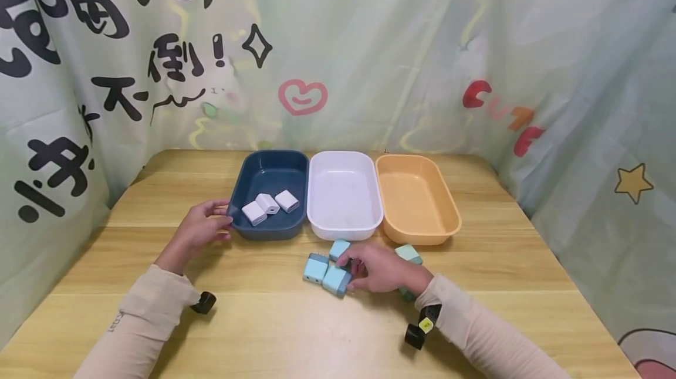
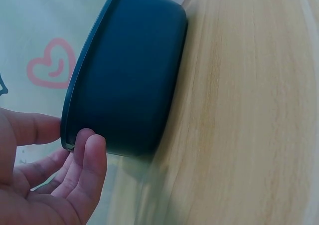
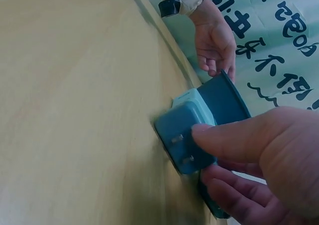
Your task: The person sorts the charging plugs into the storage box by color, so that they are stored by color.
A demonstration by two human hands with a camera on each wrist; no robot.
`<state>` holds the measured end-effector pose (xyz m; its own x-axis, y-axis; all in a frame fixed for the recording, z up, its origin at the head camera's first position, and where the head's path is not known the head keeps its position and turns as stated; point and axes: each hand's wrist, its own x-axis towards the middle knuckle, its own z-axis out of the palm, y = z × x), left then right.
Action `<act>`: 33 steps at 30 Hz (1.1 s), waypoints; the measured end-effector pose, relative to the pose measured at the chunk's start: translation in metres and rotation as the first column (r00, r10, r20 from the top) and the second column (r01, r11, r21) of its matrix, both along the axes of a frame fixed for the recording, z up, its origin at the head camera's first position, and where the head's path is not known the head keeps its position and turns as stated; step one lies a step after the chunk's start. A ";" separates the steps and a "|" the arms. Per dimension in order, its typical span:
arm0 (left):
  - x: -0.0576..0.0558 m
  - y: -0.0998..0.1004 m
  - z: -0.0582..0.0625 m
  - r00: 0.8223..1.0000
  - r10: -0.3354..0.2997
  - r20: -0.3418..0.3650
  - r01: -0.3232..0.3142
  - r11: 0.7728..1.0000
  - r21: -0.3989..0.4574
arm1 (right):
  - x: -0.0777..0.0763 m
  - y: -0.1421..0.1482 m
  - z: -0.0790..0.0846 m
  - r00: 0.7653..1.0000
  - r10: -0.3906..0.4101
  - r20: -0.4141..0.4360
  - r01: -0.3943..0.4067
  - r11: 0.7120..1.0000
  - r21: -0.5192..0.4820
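Observation:
My left hand [image 1: 203,225] is at the left side of the dark blue tray [image 1: 271,231], its loosely extended fingers touching the rim and outer wall. Between thumb and fingers, my right hand [image 1: 377,268] pinches a light blue plug charger [image 1: 335,280] low over the table. In the right wrist view, the darker end of this charger [image 3: 182,142] shows two metal prongs. Beside it lies another light blue charger [image 1: 315,267], and a third charger [image 1: 339,248] is partly behind the fingers. Pale green chargers [image 1: 408,253] lie behind the right wrist, one mostly hidden.
White plug chargers [image 1: 254,213] lie inside the dark blue tray. Right of it stand a white tray [image 1: 343,231] and an orange tray [image 1: 419,236], side by side on the wooden table [image 1: 285,332]. A printed curtain [image 1: 369,62] hangs behind and around the table.

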<state>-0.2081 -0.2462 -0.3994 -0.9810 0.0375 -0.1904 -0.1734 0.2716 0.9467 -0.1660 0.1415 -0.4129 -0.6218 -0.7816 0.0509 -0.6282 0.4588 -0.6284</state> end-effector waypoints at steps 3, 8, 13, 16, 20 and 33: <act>0.000 0.000 0.000 1.000 0.000 -0.001 0.000 1.000 0.006 | 0.001 -0.002 0.001 1.000 0.020 0.012 -0.020 0.999 0.034; 0.000 0.000 0.001 1.000 -0.003 -0.010 0.003 1.000 0.013 | 0.002 -0.005 0.002 0.999 0.036 0.021 -0.037 0.996 0.075; 0.000 0.000 0.000 1.000 -0.006 -0.008 0.007 1.000 0.014 | 0.000 -0.008 -0.001 0.998 0.055 0.015 -0.056 0.996 0.076; 0.000 0.000 0.000 1.000 -0.007 -0.007 0.007 1.000 0.009 | 0.000 -0.010 -0.003 0.998 0.058 0.008 -0.059 0.995 0.075; 0.000 0.000 -0.001 1.000 -0.005 -0.006 0.005 1.000 0.002 | 0.000 -0.011 -0.004 0.998 0.068 0.020 -0.069 0.996 0.061; 0.002 0.000 0.000 1.000 -0.004 -0.012 0.004 1.000 0.012 | 0.002 -0.013 -0.005 0.989 0.108 0.102 -0.111 0.993 0.025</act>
